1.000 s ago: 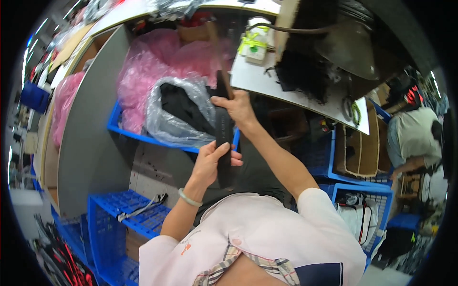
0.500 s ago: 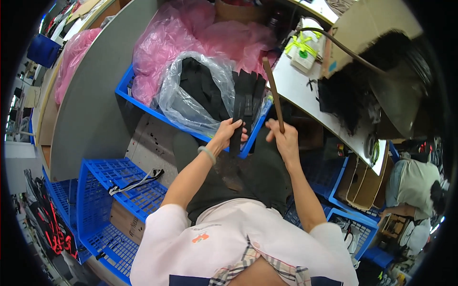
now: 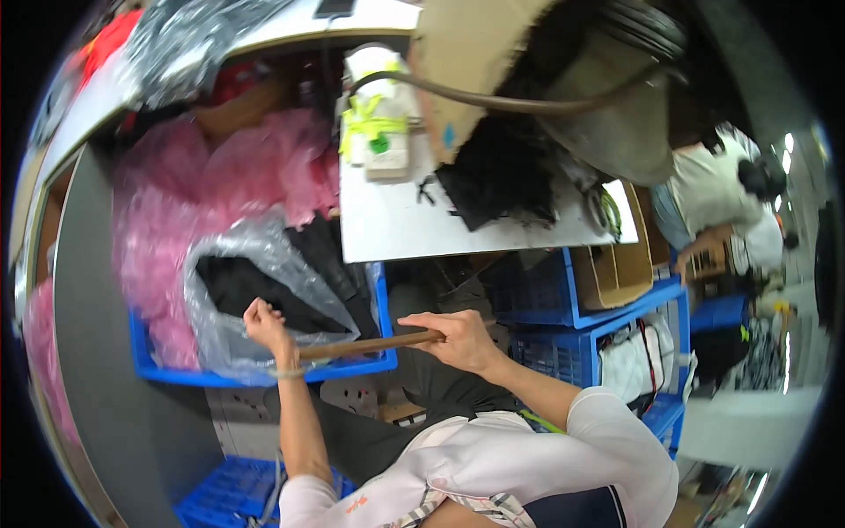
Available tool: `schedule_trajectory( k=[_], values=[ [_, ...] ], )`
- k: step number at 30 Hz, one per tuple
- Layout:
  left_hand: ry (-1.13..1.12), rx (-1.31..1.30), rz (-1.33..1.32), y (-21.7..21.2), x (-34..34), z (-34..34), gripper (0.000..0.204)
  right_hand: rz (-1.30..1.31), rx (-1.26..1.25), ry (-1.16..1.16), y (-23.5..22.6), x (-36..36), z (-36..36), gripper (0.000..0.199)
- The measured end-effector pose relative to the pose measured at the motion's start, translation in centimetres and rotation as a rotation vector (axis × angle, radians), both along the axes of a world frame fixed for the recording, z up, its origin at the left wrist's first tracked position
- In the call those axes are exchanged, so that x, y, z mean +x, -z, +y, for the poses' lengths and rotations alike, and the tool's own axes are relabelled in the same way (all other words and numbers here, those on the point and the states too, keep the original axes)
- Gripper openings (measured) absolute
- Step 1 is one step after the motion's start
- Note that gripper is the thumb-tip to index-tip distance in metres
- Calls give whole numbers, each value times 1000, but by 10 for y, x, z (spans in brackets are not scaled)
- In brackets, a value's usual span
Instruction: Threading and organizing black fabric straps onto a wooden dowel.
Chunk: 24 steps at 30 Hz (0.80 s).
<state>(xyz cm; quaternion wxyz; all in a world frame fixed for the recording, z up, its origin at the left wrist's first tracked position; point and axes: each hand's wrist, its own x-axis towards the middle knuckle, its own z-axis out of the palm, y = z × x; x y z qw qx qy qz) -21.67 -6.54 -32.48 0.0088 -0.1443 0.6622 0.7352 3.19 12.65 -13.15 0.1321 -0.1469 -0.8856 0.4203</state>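
Observation:
My left hand [image 3: 264, 323] is closed on the rim of a clear plastic bag [image 3: 264, 255] that holds black cloth pieces [image 3: 242, 290]. The bag lies in a blue crate [image 3: 352, 365] under the table. My right hand [image 3: 459, 339] grips a thin brown wooden stick [image 3: 374, 344]. The stick lies nearly level across the crate's front, and its left end reaches my left wrist. More black cloth [image 3: 330, 255] sits just right of the bag.
Pink plastic bags [image 3: 185, 211] fill the crate's back and left. Above is a white table [image 3: 414, 220] with black fabric [image 3: 502, 180], a cardboard sheet [image 3: 475, 53] and a taped white device [image 3: 378, 123]. Blue crates [image 3: 616, 326] stand right; another person [image 3: 713, 202] bends there.
The black cloth pieces I held up went into the clear bag. My left hand moved down to the bag's rim, and the stick in my right hand swung from upright to nearly level.

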Motion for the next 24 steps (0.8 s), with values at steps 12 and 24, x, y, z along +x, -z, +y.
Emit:
schedule_trajectory(
  k=[12,24],
  values=[
    [966,-103,821,-216,136,188,14,383,302,443,-41,71,62,16],
    [814,-1021,777,-202,141,324,29,397,82,519,-9,135,72,8]
  ],
)
